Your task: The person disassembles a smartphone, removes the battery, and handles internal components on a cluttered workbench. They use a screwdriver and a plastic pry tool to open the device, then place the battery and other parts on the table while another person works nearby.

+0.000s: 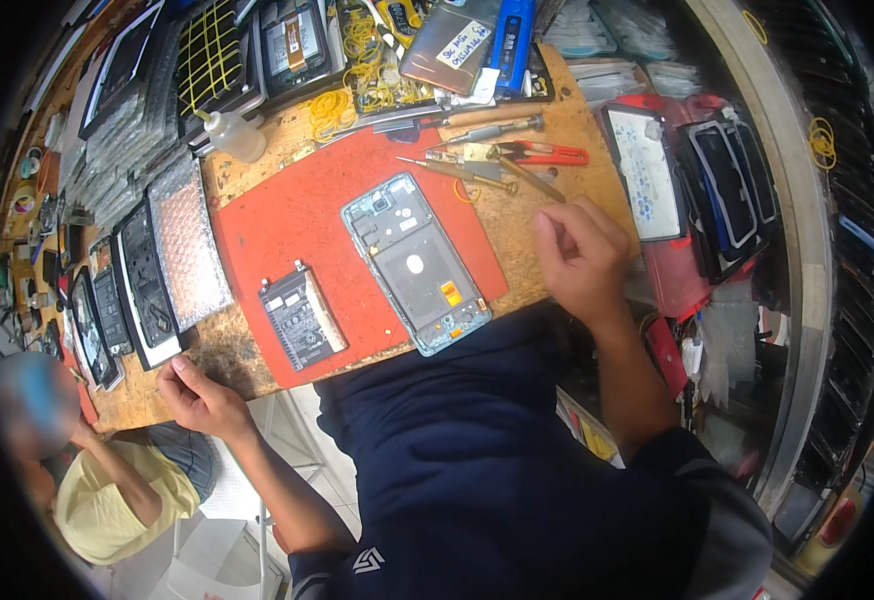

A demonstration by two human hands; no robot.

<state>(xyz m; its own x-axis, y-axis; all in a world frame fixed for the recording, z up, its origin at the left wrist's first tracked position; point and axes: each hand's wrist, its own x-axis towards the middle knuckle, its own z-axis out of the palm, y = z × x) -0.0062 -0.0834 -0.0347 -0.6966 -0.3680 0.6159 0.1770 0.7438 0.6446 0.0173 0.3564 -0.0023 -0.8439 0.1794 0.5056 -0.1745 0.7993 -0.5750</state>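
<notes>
An opened phone body (417, 270) lies face down on a red work mat (257, 220), its inner grey plate and bluish frame showing. To its left sits a flat phone battery (302, 318) with dark and silver sides. My left hand (202, 398) rests at the front left table edge, fingers curled and nothing visible in them. At the right table edge my right hand (585, 255) is closed loosely, also with nothing visible in it. Near its fingertips lies a brown, thin-handled tool (532, 180). Both hands are apart from the phone and the battery.
Screwdrivers (467, 172) and a red-handled cutter (547, 153) lie beyond the phone. A clear bottle (235, 136) and yellow rubber bands (332, 113) are at the back. Phone parts (142, 280) line the left; screens (647, 170) stack right. A person in yellow (122, 500) sits lower left.
</notes>
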